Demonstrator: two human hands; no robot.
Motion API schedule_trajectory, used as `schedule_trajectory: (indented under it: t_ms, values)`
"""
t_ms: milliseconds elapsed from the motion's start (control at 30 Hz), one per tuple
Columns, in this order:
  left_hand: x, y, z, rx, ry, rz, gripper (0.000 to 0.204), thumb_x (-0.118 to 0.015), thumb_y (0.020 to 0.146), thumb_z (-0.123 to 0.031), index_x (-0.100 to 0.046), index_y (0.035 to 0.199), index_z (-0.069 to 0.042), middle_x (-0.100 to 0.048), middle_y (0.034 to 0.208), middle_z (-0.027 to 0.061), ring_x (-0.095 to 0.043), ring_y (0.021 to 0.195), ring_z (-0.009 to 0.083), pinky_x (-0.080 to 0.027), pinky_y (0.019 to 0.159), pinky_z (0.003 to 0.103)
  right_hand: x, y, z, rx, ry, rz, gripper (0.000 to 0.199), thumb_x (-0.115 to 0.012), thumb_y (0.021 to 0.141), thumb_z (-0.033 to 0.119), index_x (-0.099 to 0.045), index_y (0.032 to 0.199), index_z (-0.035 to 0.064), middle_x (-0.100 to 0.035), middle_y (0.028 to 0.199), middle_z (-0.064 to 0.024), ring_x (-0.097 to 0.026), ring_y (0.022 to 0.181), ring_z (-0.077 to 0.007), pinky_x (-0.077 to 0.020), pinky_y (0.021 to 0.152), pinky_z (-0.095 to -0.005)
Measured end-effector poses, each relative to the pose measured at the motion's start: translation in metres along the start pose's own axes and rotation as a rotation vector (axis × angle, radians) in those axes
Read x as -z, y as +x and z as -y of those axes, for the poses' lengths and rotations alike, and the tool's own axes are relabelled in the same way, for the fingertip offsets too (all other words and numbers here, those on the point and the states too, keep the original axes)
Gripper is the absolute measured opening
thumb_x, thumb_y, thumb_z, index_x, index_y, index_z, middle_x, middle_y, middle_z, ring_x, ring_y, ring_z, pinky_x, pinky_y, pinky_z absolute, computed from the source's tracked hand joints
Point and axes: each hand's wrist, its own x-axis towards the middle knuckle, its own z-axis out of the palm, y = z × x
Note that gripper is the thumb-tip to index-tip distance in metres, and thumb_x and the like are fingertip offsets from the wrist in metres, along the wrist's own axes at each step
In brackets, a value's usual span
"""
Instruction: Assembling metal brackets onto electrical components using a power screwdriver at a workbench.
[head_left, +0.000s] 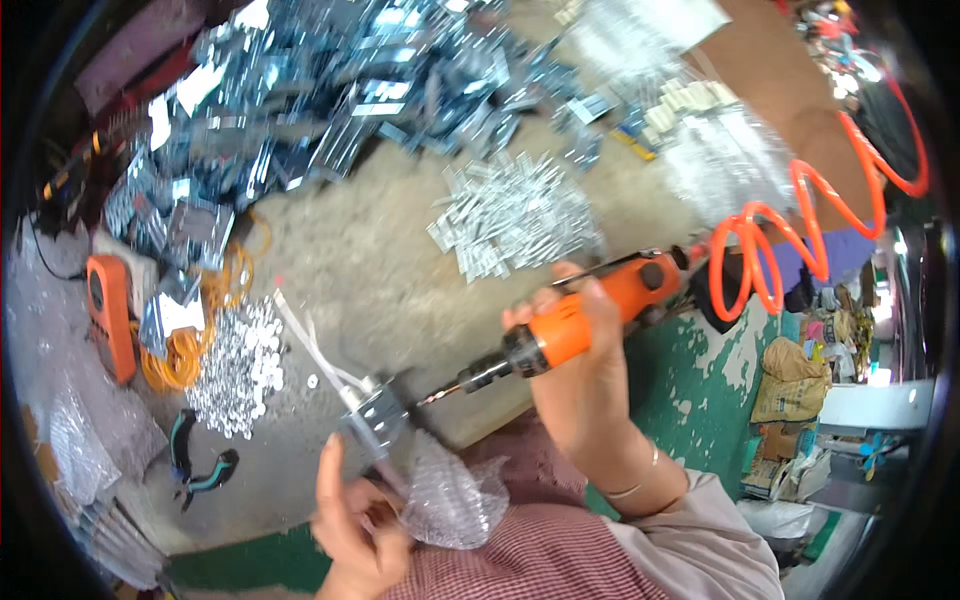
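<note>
My right hand (580, 365) grips an orange pneumatic screwdriver (565, 330) with a black front end. Its thin copper-coloured bit points left and reaches close to a small, shiny metal part (380, 415) with pale wires (315, 345); blur hides whether they touch. Below that part, my left hand (360, 520) has its index finger stretched up against it and the other fingers curled around its lower end, partly hidden. Beside this hand hangs a piece of clear bubble wrap (455, 495).
Blue-filmed metal plates (400, 80) are heaped at the back. Silvery pins (515, 215), small round pieces (240, 365), yellow bands (180, 355), cutting pliers (205, 470) and an orange meter (110, 315) lie about the table. An orange coiled air hose (765, 240) runs off to the right.
</note>
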Motion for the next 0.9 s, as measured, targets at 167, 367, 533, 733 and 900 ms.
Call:
schedule_trajectory:
  t_ms: [167,367,533,733,900]
  values:
    - [-0.02,0.004,-0.041,0.472,0.011,-0.012,0.091,-0.064,0.08,-0.011,-0.004,0.149,-0.002,-0.043,0.131,0.0312,-0.047,0.12,0.0369,-0.037,0.099,0.043,-0.005,0.007,0.054,0.212,-0.531,0.298,0.035,-0.055,0.093,0.017,-0.041,0.123,0.003,-0.056,0.095,-0.0088,-0.057,0.089,-0.0174,-0.0475,0.082,-0.0351]
    - [-0.002,-0.016,-0.031,0.335,-0.294,-0.116,0.075,-0.056,0.085,0.001,-0.017,0.148,-0.002,-0.019,0.153,0.0162,-0.027,0.137,0.0315,-0.024,0.11,0.041,0.063,0.082,0.127,0.756,-1.725,0.051,0.069,-0.07,0.078,0.014,-0.036,0.138,0.0054,-0.06,0.109,-0.0237,-0.059,0.103,-0.0335,-0.0456,0.09,-0.0388]
    - [0.022,-0.027,0.0,0.016,-0.443,-0.209,0.069,-0.057,0.077,0.004,-0.031,0.142,0.003,-0.046,0.135,0.0194,-0.048,0.124,0.0281,-0.039,0.101,0.038,0.118,0.14,0.125,0.77,-1.265,0.076,0.023,-0.052,0.086,0.006,-0.064,0.105,0.0014,-0.064,0.1,-0.0165,-0.061,0.092,-0.0291,-0.0484,0.08,-0.0386]
    - [0.036,-0.014,-0.036,-0.462,0.658,-0.106,0.05,-0.058,0.074,-0.009,-0.055,0.124,-0.014,-0.054,0.092,0.0096,-0.056,0.088,0.0293,-0.045,0.074,0.04,-0.044,-0.054,0.079,1.354,-1.609,0.99,0.04,-0.06,0.076,-0.001,-0.055,0.116,-0.0028,-0.058,0.112,-0.0147,-0.055,0.108,-0.0258,-0.0452,0.092,-0.0371]
    - [0.05,-0.036,-0.06,-0.584,0.799,-0.075,0.056,-0.055,0.076,-0.013,-0.046,0.132,-0.009,-0.052,0.092,0.0083,-0.054,0.09,0.0243,-0.043,0.077,0.036,-0.058,-0.09,0.008,0.494,-1.664,1.327,0.035,-0.072,0.07,0.009,-0.062,0.102,0.0026,-0.063,0.084,-0.0089,-0.06,0.073,-0.03,-0.0496,0.065,-0.0358]
